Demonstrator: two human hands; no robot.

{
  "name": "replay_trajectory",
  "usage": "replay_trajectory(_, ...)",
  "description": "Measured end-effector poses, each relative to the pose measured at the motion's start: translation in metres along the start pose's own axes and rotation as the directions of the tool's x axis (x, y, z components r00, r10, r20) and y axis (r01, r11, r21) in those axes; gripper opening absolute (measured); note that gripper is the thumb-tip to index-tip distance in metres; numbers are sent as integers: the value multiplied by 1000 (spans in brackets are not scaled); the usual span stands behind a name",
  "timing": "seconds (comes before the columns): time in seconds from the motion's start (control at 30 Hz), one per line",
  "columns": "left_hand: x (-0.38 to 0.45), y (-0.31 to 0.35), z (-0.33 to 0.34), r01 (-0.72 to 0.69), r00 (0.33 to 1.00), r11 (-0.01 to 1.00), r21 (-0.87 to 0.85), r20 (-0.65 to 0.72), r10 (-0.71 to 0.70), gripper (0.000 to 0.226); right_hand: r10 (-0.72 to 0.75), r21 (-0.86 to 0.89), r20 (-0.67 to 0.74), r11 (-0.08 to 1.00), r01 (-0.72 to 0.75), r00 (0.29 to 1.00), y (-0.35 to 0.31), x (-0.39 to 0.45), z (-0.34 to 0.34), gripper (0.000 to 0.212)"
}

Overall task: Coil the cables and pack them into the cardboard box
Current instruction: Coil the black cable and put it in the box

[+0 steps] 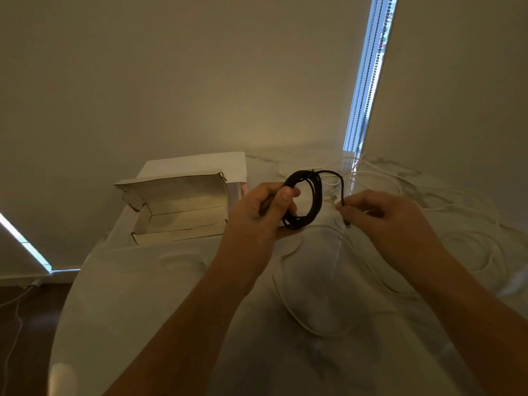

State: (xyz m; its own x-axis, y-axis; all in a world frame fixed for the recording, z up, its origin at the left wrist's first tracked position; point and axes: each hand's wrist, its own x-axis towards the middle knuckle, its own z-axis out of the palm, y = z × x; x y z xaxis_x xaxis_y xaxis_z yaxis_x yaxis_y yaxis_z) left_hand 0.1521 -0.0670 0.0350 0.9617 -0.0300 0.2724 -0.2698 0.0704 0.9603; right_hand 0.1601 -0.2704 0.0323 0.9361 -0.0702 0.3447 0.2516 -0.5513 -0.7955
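A black cable (313,195) is wound into a coil of several loops, held up above the table. My left hand (257,212) grips the coil's left side, thumb on top. My right hand (380,215) pinches the cable's loose end, which arcs over from the top of the coil. An open cardboard box (183,221) stands to the left of my left hand, its lid tipped back; what I see of its inside holds nothing. Several white cables (471,252) lie loose on the table under and to the right of my hands.
The white marble-look table (143,310) has a rounded left edge with dark floor beyond it. A white flat box (200,164) lies behind the cardboard box, by the wall. A window blind with bead chains (368,81) hangs at the back right.
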Motion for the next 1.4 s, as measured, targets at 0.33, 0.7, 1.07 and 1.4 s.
replay_trajectory(0.33,-7,-9,13,42,997,999,5,72,-43,25,177,628,278,710,-318,944,-13,-9,12,23)
replay_trajectory(0.7,-3,-13,8,8,1000,994,106,6,-9,22,226,610,515,581,-539,827,-25,-14,17,40)
replay_trajectory(1.07,0,-16,6,-53,995,989,137,-74,64,18,183,511,355,784,-354,917,-20,-18,23,28)
replay_trajectory(1.4,8,-13,-8,-1,963,988,-156,-267,-41,19,79,228,340,960,-163,937,-20,-18,22,8)
